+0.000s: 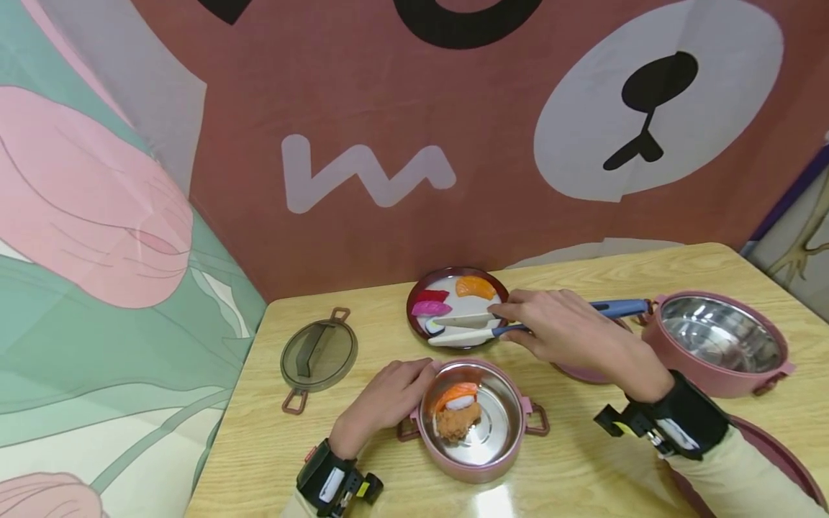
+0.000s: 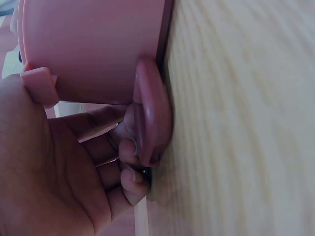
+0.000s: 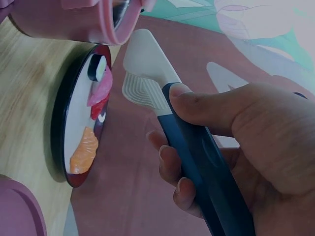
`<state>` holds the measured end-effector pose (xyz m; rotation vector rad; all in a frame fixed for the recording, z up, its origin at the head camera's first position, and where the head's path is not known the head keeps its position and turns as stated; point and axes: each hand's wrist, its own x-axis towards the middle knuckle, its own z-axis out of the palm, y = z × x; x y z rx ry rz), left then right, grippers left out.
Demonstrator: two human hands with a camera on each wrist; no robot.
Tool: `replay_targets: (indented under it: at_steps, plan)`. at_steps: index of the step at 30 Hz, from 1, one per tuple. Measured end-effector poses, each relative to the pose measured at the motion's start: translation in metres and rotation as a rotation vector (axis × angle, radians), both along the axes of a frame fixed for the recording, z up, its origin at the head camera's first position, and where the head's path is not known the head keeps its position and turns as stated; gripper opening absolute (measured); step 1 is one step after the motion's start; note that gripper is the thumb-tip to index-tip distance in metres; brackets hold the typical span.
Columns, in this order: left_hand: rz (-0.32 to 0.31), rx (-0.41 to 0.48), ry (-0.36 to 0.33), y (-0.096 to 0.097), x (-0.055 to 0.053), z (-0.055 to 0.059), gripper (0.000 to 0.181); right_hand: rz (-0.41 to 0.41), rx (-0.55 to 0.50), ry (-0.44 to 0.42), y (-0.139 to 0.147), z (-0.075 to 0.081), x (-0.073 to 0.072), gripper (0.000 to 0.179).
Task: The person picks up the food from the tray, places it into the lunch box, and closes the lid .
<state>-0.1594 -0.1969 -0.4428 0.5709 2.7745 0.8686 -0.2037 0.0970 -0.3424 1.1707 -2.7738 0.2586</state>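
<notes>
From where I stand, the right wrist camera shows the right hand [image 3: 246, 132] grasping the blue-handled, white-tipped plastic tongs [image 3: 192, 147], jaws parted, one inner face ribbed; the head view hides that ribbing. Only the left wrist camera shows the left hand [image 1: 391, 396] with fingers curled at the reddish-brown loop handle [image 2: 153, 118] of the small round pink pot [image 1: 476, 473], holding it at 10 o'clock. Inside the pot lie an orange-topped sushi piece [image 1: 458, 396] and a crusty brown chunk [image 1: 458, 423]. At 12 o'clock from it, the dark-rimmed round white plate [image 1: 461, 306] bears the orange segmented piece [image 1: 476, 288] and other play food. Above this plate, the tongs point just short of 9 o'clock, their long axis running back towards 3.
</notes>
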Motion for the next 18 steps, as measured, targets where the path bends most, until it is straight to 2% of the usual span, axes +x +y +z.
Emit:
replay_targets:
  at_steps: [9, 18]
  plan:
    - [0.015, -0.016, -0.019, 0.0, 0.0, 0.001, 0.062, 0.002, 0.003, 0.048, -0.002, -0.01, -0.006, 0.038]
    - [0.023, -0.027, -0.018, 0.001, 0.001, 0.001, 0.063, -0.026, 0.003, 0.049, -0.005, -0.018, -0.013, 0.037]
